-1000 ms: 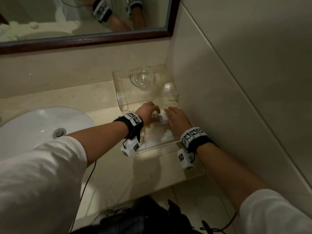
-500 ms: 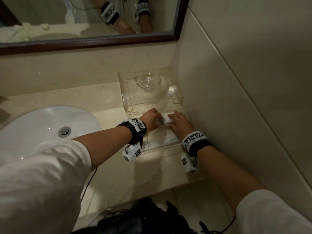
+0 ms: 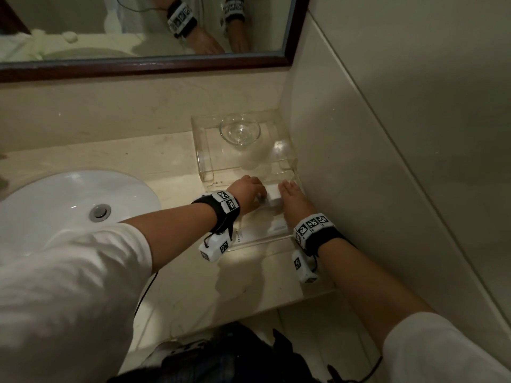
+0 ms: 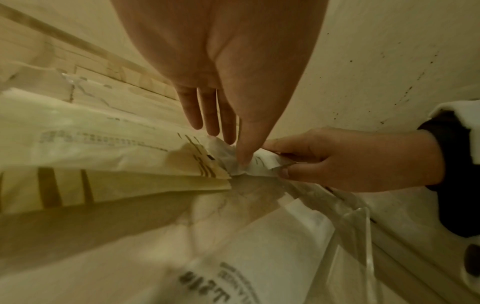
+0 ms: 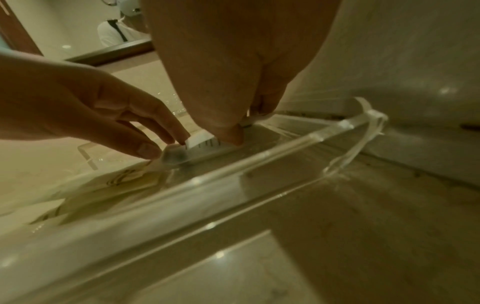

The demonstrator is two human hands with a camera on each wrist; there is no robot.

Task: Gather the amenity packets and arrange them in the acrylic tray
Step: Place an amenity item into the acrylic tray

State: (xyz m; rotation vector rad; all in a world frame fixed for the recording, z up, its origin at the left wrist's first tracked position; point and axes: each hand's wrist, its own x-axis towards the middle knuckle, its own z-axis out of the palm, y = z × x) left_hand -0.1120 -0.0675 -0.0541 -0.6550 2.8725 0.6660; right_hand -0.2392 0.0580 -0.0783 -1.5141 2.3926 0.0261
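A clear acrylic tray (image 3: 262, 241) sits in the counter's right corner against the wall, with flat cream amenity packets (image 4: 103, 148) lying in it. Both hands are inside the tray at its back. Between them is a small white packet (image 3: 272, 195). My left hand (image 3: 260, 194) pinches its left end, thumb under and fingers nearly straight on top (image 5: 179, 137). My right hand (image 3: 282, 192) pinches the right end between thumb (image 4: 285, 172) and forefinger. The right wrist view has the packet (image 5: 205, 145) low behind the tray's front wall (image 5: 233, 176).
Behind the tray stands a clear acrylic riser (image 3: 204, 161) with a glass bowl (image 3: 240, 130) on top. The tiled wall (image 3: 359, 161) runs close on the right. A white sink (image 3: 69, 205) lies to the left, and a framed mirror (image 3: 138, 64) hangs above.
Both hands have stayed on the small white packet at the back of the tray. Only the head view has shifted slightly.
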